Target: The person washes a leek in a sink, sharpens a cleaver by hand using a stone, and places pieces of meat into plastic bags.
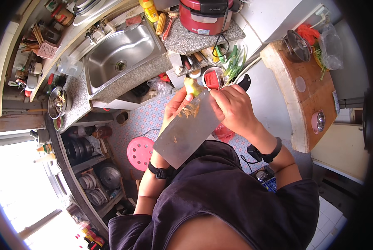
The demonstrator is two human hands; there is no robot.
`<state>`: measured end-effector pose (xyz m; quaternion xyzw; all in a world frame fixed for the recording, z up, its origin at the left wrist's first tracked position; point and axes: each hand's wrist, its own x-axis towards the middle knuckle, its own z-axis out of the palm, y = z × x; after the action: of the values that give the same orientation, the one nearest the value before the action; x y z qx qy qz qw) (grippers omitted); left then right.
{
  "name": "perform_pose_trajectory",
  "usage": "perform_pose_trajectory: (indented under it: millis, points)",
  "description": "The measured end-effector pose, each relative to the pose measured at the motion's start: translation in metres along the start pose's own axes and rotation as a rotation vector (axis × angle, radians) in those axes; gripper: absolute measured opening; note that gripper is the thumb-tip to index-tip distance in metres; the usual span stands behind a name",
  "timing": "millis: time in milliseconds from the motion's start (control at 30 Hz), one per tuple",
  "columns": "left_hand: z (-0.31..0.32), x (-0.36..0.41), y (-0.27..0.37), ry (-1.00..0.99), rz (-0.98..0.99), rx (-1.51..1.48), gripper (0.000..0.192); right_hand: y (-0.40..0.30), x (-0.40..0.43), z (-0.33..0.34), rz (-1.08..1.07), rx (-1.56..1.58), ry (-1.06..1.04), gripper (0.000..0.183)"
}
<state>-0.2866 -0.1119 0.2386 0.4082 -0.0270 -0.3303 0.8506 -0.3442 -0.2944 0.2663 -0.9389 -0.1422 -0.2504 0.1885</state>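
Note:
My left hand (174,107) grips a pale yellow piece of peeled root (191,86), which looks like ginger. Shut on a wide steel cleaver (186,134) is my right hand (236,107); the black handle (245,82) shows beyond the knuckles. The blade slants across in front of my left wrist, its heel end by the root. Whether the edge touches the root I cannot tell. Thin brown peelings (191,110) cling to the blade's upper face. Part of my left palm and fingers is hidden behind the blade.
Ahead is a steel sink (124,51) in a granite counter, with a red cooker (203,17) beside it. A bin (216,78) holding a red basket stands below, near green onions (236,62). A pink stool (140,153) is at left, a wooden-topped counter (311,103) at right.

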Motion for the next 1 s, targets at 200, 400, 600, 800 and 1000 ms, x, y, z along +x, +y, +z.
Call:
perform_pose_trajectory:
  millis: [200,400,600,800,1000]
  points:
    - [-0.001,-0.003,0.001,-0.056,0.003,-0.041,0.041,0.010,0.002,0.000,0.015,0.016,0.029,0.025]
    - [-0.004,-0.002,0.001,-0.111,-0.032,-0.117,0.053,0.015,0.002,-0.003,0.031,0.003,0.039,0.026]
    - [-0.004,-0.003,0.001,-0.121,-0.002,-0.026,0.055,0.021,0.004,-0.003,0.018,0.000,0.061,0.027]
    - [0.002,-0.007,0.007,-0.102,0.007,0.082,0.055,0.027,0.001,-0.005,0.049,-0.044,0.042,0.022]
    - [-0.002,-0.011,0.005,-0.078,0.141,0.367,0.055,0.038,0.000,-0.006,0.077,-0.082,0.073,0.024]
